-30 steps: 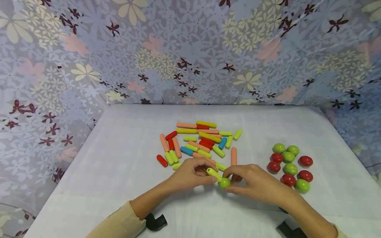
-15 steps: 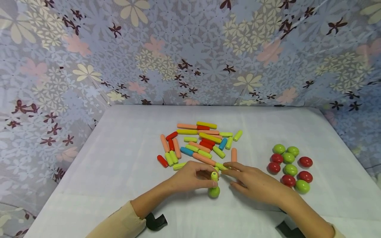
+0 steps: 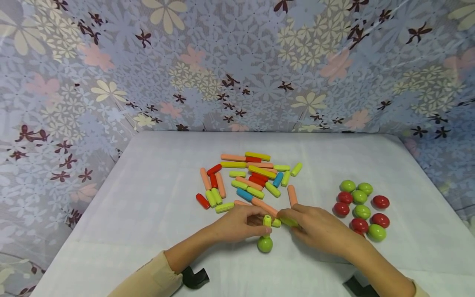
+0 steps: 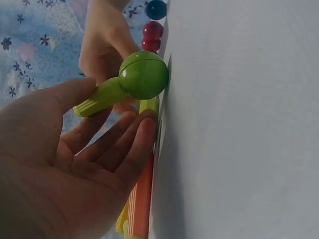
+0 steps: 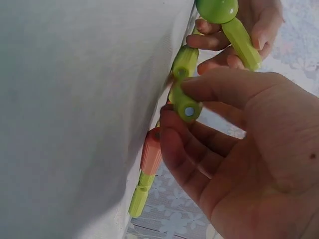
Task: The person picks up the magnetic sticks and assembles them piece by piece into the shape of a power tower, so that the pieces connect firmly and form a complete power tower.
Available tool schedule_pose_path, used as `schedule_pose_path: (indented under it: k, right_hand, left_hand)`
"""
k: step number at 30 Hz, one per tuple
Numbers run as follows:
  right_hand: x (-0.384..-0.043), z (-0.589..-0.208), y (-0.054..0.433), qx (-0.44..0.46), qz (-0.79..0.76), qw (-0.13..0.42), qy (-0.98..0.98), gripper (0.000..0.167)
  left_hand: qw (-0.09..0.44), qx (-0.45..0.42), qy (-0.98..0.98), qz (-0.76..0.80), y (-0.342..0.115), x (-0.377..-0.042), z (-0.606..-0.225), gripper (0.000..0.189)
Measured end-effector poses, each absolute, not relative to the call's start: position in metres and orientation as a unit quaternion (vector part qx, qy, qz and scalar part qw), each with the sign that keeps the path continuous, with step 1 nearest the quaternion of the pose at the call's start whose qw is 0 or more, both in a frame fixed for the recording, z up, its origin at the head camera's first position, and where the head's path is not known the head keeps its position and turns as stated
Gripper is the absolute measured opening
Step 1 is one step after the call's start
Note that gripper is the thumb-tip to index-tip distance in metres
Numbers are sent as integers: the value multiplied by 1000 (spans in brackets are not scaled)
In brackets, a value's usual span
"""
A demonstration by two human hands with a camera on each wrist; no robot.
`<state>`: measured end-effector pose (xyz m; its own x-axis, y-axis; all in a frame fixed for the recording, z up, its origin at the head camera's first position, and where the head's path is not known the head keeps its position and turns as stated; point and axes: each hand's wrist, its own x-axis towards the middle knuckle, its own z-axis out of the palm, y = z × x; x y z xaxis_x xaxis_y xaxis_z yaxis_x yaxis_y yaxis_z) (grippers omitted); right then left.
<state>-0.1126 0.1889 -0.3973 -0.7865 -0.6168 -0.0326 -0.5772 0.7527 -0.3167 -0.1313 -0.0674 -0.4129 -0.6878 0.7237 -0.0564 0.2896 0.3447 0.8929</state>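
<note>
In the head view my left hand (image 3: 235, 223) pinches a short lime-green stick (image 3: 267, 221) between thumb and fingers. A glossy green ball (image 3: 265, 244) sits on the stick's lower end, close over the cloth. To its right, my right hand (image 3: 322, 228) pinches another short lime-green stick (image 5: 187, 103); a round silvery spot shows in its end in the right wrist view. One more lime-green stick (image 3: 276, 223) lies between the two hands. Close behind them are an orange stick (image 3: 265, 207) and a blue stick (image 3: 244, 195), end to end.
Several sticks in yellow, red, orange, blue and lime lie grouped behind the hands, such as a yellow stick (image 3: 262, 171). Red and green balls, among them a red ball (image 3: 381, 202), sit at the right. A patterned cloth (image 3: 237, 66) hangs behind the white-covered table (image 3: 163, 165).
My right hand has let go of the green ball and taken a lime-green stick. My left hand has turned its stick upright, ball downward. The blue and orange sticks behind shifted slightly toward the right.
</note>
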Motion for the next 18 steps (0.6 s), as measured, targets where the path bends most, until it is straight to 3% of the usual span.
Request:
schedule_pose_path:
  k: [5, 12, 18]
  right_hand:
    - [-111, -395, 188, -329, -128, 82, 932, 43]
    - [-111, -394, 189, -304, -161, 64, 937, 34]
    - [-112, -394, 186, -276, -139, 102, 946, 35]
  left_hand:
    - [222, 325, 791, 468, -67, -131, -413, 35]
    - [220, 331, 786, 473, -65, -131, -415, 27]
    - [220, 332, 785, 474, -65, -130, -414, 28]
